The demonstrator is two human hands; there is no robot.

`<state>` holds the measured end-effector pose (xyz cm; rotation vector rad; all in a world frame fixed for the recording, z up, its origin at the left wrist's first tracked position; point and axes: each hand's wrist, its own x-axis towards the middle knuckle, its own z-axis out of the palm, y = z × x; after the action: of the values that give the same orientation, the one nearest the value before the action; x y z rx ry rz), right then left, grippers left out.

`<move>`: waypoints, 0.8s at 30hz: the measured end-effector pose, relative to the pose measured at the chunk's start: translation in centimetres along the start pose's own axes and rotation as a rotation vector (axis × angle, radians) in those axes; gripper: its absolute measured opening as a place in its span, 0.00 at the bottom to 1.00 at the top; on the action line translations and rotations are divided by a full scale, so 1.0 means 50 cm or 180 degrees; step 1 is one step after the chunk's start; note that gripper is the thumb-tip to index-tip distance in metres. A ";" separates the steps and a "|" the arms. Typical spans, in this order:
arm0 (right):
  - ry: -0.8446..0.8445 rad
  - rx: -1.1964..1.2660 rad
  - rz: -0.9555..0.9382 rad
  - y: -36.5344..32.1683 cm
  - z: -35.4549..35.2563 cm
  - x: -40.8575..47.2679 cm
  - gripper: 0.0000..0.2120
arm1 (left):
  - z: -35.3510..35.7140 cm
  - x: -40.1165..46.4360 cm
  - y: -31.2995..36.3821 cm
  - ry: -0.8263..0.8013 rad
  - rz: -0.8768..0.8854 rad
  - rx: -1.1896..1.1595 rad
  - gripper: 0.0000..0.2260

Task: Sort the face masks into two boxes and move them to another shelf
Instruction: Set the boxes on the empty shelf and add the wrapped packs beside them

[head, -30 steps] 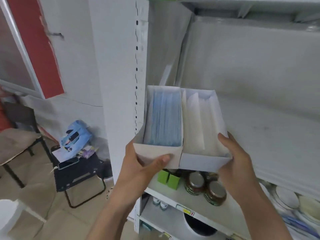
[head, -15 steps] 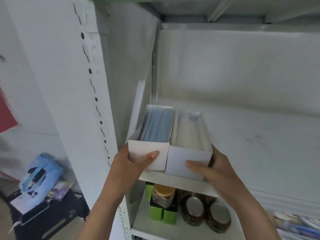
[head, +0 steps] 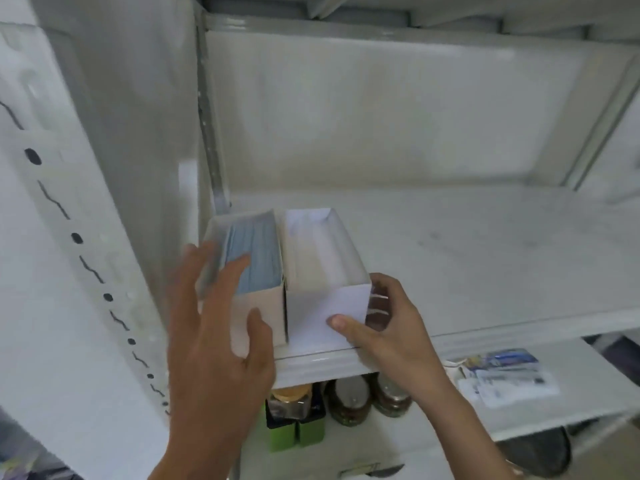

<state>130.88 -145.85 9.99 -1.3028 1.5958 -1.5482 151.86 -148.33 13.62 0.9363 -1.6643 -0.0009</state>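
Note:
Two open white boxes stand side by side at the front left of a white shelf (head: 485, 258). The left box (head: 266, 306) holds blue face masks (head: 256, 258); the right box (head: 325, 306) holds white face masks (head: 322, 261). My left hand (head: 221, 317) hovers over the left box with fingers spread, gripping nothing. My right hand (head: 377, 323) grips the right box at its front right corner, thumb on the front face.
On the shelf below stand several jars (head: 349, 400), green packs (head: 298, 434) and printed packets (head: 505, 375). A perforated white upright (head: 86, 244) rises at the left. The shelf's side wall (head: 145, 133) is close beside the left box.
The two boxes went from being held in the air to resting on the shelf, pushed further in. My left hand let go of the left box and opened.

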 end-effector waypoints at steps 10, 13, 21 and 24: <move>0.0916 -0.2290 0.0393 0.033 -0.263 -0.231 0.17 | 0.205 -0.109 0.174 -0.1466 0.1370 -0.1409 0.08; 0.1111 -0.3282 0.1011 0.029 -0.356 -0.345 0.24 | 0.274 -0.163 0.264 -0.2127 0.1729 -0.1494 0.15; 0.2302 -0.3955 0.2321 0.007 -0.572 -0.721 0.25 | 0.355 -0.384 0.579 -0.3234 0.2862 -0.1667 0.26; 0.2733 -0.3946 0.2670 0.003 -0.637 -0.860 0.27 | 0.358 -0.479 0.709 -0.3459 0.3178 -0.1742 0.29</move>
<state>118.51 -93.96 5.68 -0.1009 3.3023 -0.4395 117.24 -118.86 4.42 -0.5132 -2.7573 -0.3189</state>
